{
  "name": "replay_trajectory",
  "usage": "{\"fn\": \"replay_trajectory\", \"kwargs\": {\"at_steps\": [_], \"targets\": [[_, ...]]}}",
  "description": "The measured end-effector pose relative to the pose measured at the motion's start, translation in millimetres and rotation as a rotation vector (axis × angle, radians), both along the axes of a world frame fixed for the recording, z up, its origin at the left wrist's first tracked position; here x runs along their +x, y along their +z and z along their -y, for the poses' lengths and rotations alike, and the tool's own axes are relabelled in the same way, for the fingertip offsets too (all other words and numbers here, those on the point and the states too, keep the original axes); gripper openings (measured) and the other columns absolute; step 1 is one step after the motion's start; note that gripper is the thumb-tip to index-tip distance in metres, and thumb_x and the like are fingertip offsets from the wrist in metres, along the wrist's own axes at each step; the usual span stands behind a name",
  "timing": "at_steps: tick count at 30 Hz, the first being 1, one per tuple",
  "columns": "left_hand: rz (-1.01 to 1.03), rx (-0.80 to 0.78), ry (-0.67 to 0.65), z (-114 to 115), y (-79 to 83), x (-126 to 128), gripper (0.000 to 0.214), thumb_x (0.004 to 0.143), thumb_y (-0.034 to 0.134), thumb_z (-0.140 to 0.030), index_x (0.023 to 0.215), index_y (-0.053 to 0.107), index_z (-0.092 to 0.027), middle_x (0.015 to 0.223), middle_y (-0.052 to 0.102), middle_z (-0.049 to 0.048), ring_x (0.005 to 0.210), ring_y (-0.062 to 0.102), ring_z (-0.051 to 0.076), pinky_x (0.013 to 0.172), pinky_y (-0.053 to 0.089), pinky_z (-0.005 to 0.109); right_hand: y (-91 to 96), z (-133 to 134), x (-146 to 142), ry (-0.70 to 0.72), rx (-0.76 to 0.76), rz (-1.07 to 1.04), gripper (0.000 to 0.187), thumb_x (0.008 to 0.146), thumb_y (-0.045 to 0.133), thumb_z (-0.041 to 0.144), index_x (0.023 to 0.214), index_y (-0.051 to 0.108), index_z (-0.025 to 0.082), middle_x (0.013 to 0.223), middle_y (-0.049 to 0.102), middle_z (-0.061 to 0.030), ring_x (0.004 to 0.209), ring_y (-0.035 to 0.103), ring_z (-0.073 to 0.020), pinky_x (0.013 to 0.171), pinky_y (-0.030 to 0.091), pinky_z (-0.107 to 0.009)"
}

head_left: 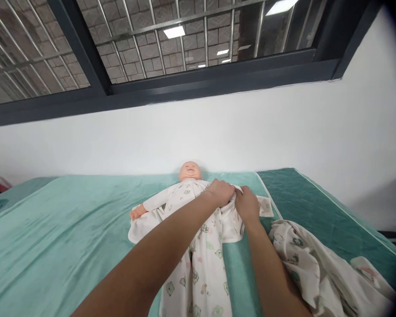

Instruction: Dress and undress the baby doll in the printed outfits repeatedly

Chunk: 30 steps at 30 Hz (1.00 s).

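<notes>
A baby doll point(190, 171) lies on its back, head towards the wall. It wears a white printed outfit point(209, 246) with long legs. A white baby jacket point(232, 226) is spread beneath its upper body. My left hand point(221, 192) is closed on the white cloth near the doll's shoulder, at the right of the picture. Close beside it, my right hand point(247, 204) grips the same cloth at the sleeve. Past my right hand, a flat white sleeve end point(266, 206) sticks out. The doll's arm on that side is hidden; its other hand point(137, 211) shows bare.
A light green sheet point(69, 237) covers the surface, with a darker green mat point(303, 207) at the right. Crumpled printed white cloth point(310, 259) lies by my right forearm. A white wall point(119, 141) rises behind, below a dark-framed, barred window point(218, 79).
</notes>
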State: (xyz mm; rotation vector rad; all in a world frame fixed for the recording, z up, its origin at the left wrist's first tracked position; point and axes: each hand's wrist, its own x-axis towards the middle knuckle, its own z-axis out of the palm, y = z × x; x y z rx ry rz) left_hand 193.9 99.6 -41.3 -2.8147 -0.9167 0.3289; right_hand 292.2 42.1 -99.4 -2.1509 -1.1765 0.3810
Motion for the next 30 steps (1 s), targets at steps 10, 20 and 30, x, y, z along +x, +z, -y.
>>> {"fn": "replay_trajectory", "kwargs": {"at_steps": [10,20,30], "targets": [[-0.016,0.129,-0.039,-5,43.4,-41,0.026,0.086,0.054,-0.019,0.111,0.058,-0.015,0.107,0.069,0.0129,0.102,0.064,0.028,0.083,0.049,0.040,-8.7,-1,14,-0.015,0.120,-0.190,0.033,0.097,0.034,0.038,0.109,0.062,0.025,0.095,0.068,-0.0086,0.090,0.061,-0.0246,0.074,0.037,-0.031],[0.041,0.045,0.043,2,46.9,-29,0.039,0.085,0.060,-0.037,0.117,0.054,-0.015,0.113,0.068,0.0123,0.103,0.065,0.030,0.083,0.052,0.043,-7.2,-4,24,-0.017,0.578,-0.634,0.038,0.071,0.052,0.028,0.106,0.062,0.020,0.103,0.070,-0.0070,0.095,0.065,-0.0231,0.082,0.049,-0.035],[0.294,-0.052,0.096,40,37.3,-63,0.022,0.090,0.046,-0.019,0.103,0.064,-0.018,0.111,0.069,0.0100,0.106,0.064,0.026,0.091,0.050,0.042,14.0,11,-48,0.254,0.664,-0.231,0.043,0.083,0.040,0.019,0.120,0.061,0.019,0.127,0.062,-0.0119,0.123,0.053,-0.0251,0.109,0.038,-0.045]]}}
